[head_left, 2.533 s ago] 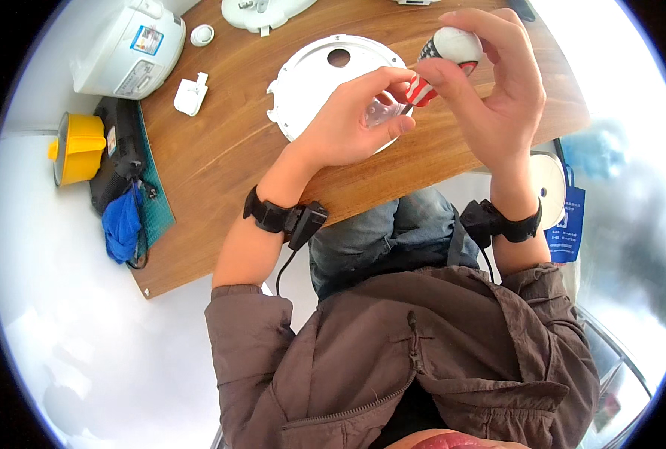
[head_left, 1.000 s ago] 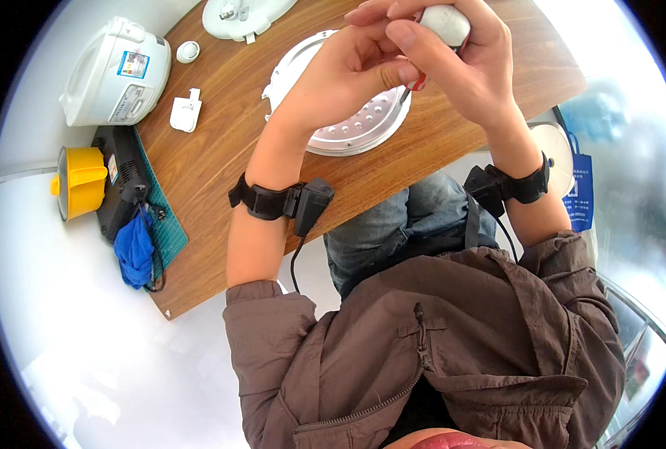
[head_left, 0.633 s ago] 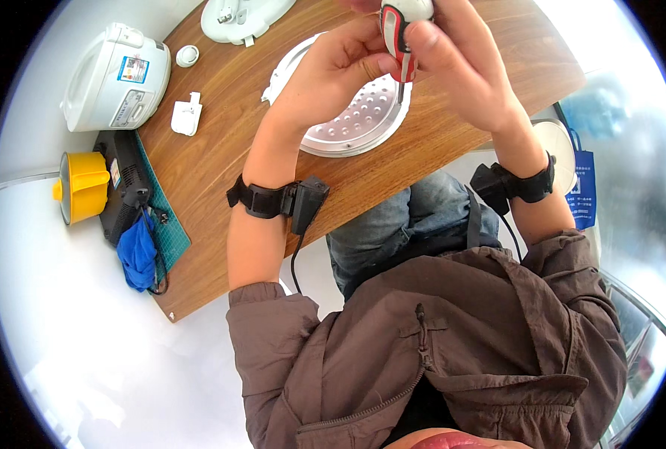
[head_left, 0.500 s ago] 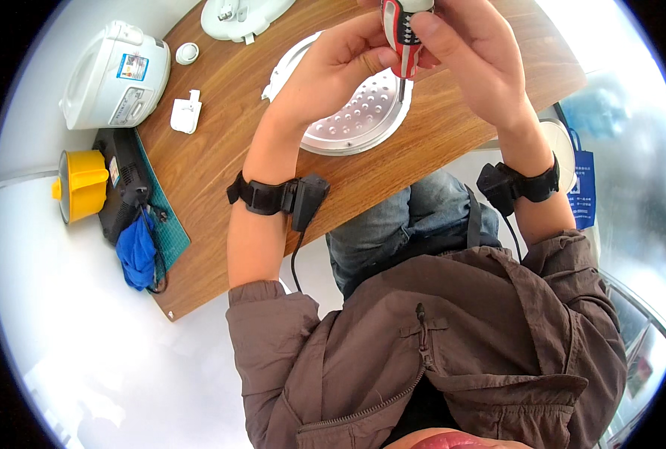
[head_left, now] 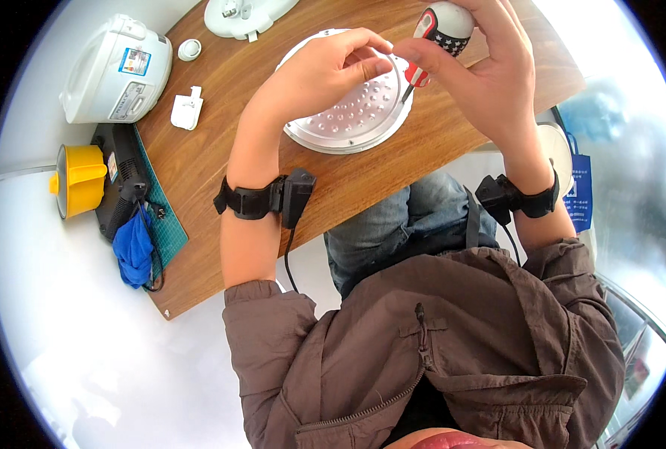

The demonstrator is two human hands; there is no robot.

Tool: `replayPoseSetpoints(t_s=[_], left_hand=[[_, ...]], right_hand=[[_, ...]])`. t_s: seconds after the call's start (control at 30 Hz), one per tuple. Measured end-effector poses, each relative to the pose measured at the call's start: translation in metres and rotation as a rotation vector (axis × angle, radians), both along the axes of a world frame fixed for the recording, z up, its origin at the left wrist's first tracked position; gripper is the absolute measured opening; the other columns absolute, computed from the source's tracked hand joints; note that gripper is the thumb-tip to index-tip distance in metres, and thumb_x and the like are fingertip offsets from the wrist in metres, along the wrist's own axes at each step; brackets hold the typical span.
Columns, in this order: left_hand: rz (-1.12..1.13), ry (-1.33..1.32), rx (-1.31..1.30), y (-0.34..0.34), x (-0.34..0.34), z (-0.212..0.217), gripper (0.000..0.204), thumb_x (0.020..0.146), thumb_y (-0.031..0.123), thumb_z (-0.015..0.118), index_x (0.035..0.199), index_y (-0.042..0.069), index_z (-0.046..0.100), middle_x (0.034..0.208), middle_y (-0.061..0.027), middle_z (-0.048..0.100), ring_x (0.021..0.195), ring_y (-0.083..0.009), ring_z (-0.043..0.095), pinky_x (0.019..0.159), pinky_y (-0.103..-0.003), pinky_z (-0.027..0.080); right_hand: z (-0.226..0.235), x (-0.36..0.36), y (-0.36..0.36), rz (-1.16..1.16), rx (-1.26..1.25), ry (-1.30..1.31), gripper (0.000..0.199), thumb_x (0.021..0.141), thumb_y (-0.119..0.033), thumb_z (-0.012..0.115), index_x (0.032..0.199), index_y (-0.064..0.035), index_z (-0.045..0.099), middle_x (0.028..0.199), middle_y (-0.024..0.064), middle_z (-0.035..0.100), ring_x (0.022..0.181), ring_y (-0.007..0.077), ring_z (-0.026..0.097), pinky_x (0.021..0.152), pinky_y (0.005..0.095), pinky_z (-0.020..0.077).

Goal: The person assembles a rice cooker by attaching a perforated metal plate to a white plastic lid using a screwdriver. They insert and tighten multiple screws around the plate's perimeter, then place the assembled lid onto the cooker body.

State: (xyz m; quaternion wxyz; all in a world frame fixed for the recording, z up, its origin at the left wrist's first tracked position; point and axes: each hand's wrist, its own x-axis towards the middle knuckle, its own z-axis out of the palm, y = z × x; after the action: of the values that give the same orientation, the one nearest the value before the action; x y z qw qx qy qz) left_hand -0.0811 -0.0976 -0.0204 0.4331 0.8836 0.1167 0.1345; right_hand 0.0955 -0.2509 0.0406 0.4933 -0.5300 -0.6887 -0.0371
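My right hand [head_left: 497, 67] grips a screwdriver [head_left: 452, 34] with a bulbous handle in white, red and black with a star pattern. Its dark shaft points down at the right rim of a round silver disc [head_left: 348, 116]; whether the tip touches is hard to tell. The disc has rows of round dimples and lies on the wooden table. Over the disc's upper left part hovers my left hand [head_left: 325, 67], fingers loosely curled and thumb apart from the index finger, with nothing visible in it. The hand and wrist cover part of the disc.
A white rice cooker [head_left: 119, 71] stands at the far left. Near it lie a small round white part [head_left: 189, 50], a square white piece [head_left: 187, 111] and a white oval lid part [head_left: 247, 19]. A yellow container [head_left: 82, 179], blue cloth [head_left: 133, 251] and green mat [head_left: 169, 239] are left.
My left hand has come off the screwdriver and moved left. My right hand has shifted slightly right, still gripping the screwdriver, which now leans more to the right.
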Motion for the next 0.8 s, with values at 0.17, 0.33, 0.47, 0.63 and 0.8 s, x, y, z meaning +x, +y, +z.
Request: replayPoseSetpoints(t_s=[0.17,0.33,0.47,0.63,0.8], left_hand=[[-0.027,0.157,0.067,-0.008,-0.007,0.013,0.028,0.099,0.025,0.07,0.113,0.001,0.069,0.1,-0.0124,0.074,0.091,-0.0238,0.069,0.082,-0.035,0.054],[-0.032,0.206,0.123,-0.015,-0.008,0.017,0.024,0.097,0.02,0.071,0.113,0.002,0.068,0.096,-0.0118,0.073,0.089,-0.0237,0.069,0.08,-0.036,0.053],[-0.024,0.234,0.119,-0.012,-0.014,0.024,0.03,0.097,0.021,0.071,0.121,0.004,0.066,0.101,-0.0128,0.073,0.093,-0.0241,0.069,0.083,-0.036,0.054],[0.225,0.196,0.332,0.02,-0.036,0.014,0.042,0.094,0.029,0.075,0.128,0.006,0.065,0.113,-0.0142,0.073,0.106,-0.0285,0.069,0.092,-0.038,0.054],[0.331,0.367,0.406,0.029,-0.046,0.012,0.06,0.086,0.037,0.081,0.136,0.009,0.062,0.132,-0.017,0.065,0.124,-0.0331,0.061,0.103,-0.043,0.05]], right_hand=[[0.002,-0.007,-0.005,0.194,-0.154,0.296,0.055,0.084,-0.01,0.083,0.132,0.0031,0.059,0.112,0.0144,0.067,0.103,0.0235,0.065,0.088,0.036,0.0527],[-0.003,-0.007,0.0,0.003,0.012,0.015,0.053,0.085,-0.006,0.08,0.132,0.0032,0.057,0.112,0.0131,0.067,0.103,0.0208,0.065,0.091,0.0345,0.0527],[-0.006,-0.014,-0.001,0.227,-0.078,0.313,0.056,0.084,-0.007,0.081,0.134,0.0006,0.056,0.108,0.0134,0.067,0.099,0.0198,0.066,0.087,0.0331,0.0537],[0.025,-0.021,-0.015,-0.073,-0.259,0.041,0.055,0.089,-0.002,0.072,0.14,0.0016,0.05,0.109,0.0131,0.067,0.1,0.0189,0.065,0.087,0.0321,0.0534],[0.017,-0.031,-0.01,0.058,-0.192,0.276,0.05,0.089,-0.002,0.073,0.135,0.0003,0.054,0.107,0.0139,0.067,0.097,0.0193,0.066,0.082,0.0312,0.0532]])
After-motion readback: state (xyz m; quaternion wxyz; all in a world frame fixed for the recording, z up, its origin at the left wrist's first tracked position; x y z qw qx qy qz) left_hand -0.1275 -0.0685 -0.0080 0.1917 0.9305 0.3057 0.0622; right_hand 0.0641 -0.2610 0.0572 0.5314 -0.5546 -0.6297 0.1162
